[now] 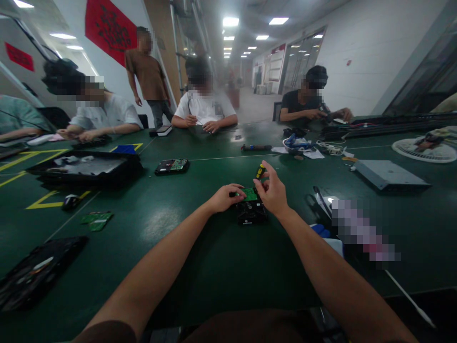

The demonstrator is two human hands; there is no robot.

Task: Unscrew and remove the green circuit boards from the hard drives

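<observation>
A black hard drive [252, 213] with a green circuit board [250, 193] on its far part lies on the green table in front of me. My left hand [226, 197] grips its left side, the fingertips resting at the board's edge. In my right hand [273, 190], just above the drive's right side, a short screwdriver with a yellow and black handle [261, 170] is pinched between thumb and fingers, handle up. The screwdriver's tip is too small and too hidden to make out.
Another hard drive [172, 166] lies farther left, beyond loose green boards [97, 220]. A black tray-like casing [85, 169] and a dark device [39, 271] are also left. On the right are a grey metal box [391, 174] and a white fan grille [424, 150]. Several people sit opposite.
</observation>
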